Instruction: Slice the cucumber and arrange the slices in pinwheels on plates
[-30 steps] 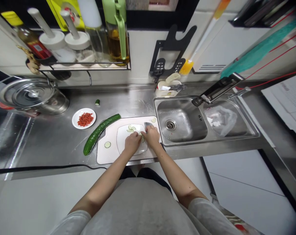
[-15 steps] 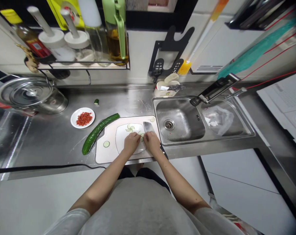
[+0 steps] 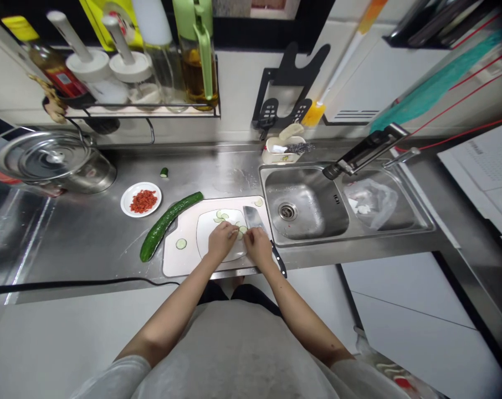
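Observation:
My left hand (image 3: 221,242) is over a white squarish plate (image 3: 206,235), its fingers pinched on a thin cucumber slice near the plate's right side. Just to the right, my right hand (image 3: 258,247) has its fingers curled together, the tips at the edge of a pale cucumber slice (image 3: 243,229); its exact hold is partly hidden. Several cucumber slices (image 3: 221,216) lie overlapped at the plate's far side. Under the plate is a pale cutting board (image 3: 175,262), with a single slice (image 3: 181,244) on its left. A kitchen knife (image 3: 252,214) lies on the right, partly beneath my right hand.
A whole cucumber (image 3: 163,223) rests across the board's left edge. Beyond it are a small plate (image 3: 124,207) of chopped red pieces and a cucumber end (image 3: 164,172). A double sink (image 3: 305,206) adjoins on the right. A steel pot (image 3: 88,176) stands far left, below a bottle rack (image 3: 143,112).
My right hand has drawn slightly down and right, uncovering more of the slice and the knife handle. My left hand has shifted slightly left. The dishes and whole cucumber stay put.

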A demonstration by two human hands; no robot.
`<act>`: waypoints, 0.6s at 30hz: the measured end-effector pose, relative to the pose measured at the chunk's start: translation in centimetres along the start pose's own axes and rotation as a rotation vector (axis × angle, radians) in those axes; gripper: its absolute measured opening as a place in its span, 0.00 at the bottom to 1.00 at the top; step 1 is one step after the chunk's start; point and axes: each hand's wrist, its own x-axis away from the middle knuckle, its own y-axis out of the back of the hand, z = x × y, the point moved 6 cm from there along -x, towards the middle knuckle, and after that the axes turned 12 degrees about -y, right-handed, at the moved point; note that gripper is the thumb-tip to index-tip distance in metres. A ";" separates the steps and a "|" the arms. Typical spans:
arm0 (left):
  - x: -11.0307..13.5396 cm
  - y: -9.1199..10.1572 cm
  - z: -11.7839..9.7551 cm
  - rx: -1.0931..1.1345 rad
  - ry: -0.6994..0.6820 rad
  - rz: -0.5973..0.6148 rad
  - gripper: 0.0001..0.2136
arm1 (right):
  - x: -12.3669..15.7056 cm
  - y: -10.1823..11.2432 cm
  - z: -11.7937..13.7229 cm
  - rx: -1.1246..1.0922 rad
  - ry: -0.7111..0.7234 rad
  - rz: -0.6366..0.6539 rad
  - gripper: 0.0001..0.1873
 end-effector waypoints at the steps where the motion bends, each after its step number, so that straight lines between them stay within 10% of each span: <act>1: 0.2 0.6 0.2 0.039 0.022 -0.042 0.11 | 0.0 0.4 -0.2 -0.026 -0.008 -0.016 0.09; 10: 6.7 7.6 6.3 0.117 0.263 -0.464 0.14 | -0.5 3.8 -2.9 -0.206 -0.070 -0.137 0.11; 18: 12.6 10.5 11.2 0.002 0.384 -0.568 0.14 | -0.5 4.9 -3.8 -0.320 -0.065 -0.219 0.12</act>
